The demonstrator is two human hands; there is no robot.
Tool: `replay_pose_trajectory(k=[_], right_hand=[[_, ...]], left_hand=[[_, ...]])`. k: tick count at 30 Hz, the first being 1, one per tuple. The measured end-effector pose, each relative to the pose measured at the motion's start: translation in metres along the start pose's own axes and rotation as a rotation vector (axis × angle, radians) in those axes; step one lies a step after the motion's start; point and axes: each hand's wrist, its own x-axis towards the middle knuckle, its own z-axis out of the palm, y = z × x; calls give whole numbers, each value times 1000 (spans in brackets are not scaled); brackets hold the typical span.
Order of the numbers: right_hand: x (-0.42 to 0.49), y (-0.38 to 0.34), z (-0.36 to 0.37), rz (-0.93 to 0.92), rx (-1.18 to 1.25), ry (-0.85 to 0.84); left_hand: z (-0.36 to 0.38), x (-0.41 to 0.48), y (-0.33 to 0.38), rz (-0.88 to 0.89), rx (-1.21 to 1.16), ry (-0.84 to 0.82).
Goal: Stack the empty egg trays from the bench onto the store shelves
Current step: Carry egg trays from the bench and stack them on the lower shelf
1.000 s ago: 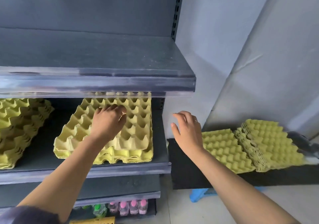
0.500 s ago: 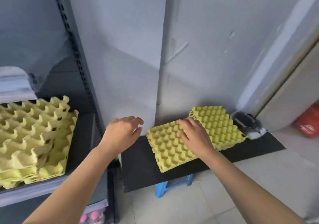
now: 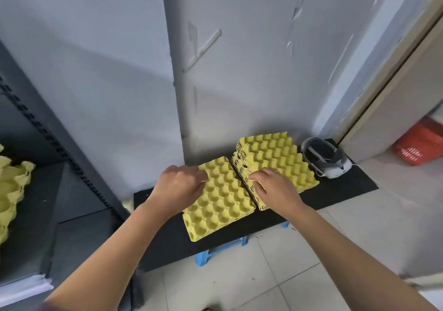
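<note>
Now: single tray (image 3: pixel 223 200) lies flat on the black desk (image 3: pixel 335 194), hollows showing, just left of the stack of trays (image 3: pixel 278 159). Left hand (image 3: pixel 178 186) is at the single tray's far-left corner, grip curled over its edge. Right hand (image 3: pixel 275 188) is on the near-left side of the stack of trays, grip curled, fingertips pinching into the upper layers. Headset-like device (image 3: pixel 323 160) sits at the desk's far right end, near the stack. Blue stool (image 3: pixel 215 250) stands under the desk. Shelf (image 3: pixel 36 214) at left carries more yellow trays (image 3: pixel 12 186), well apart. Red crate (image 3: pixel 422 142) at far right.
</note>
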Motion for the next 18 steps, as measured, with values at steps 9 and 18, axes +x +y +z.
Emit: replay_pose_trajectory(k=[9,18], right_hand=[[36,60,11,110,17,-73],[68,157,27,190,55,-222]], left_hand=[[53,77,6,80,-95,-81],[100,146,42,-16,-127,-307]])
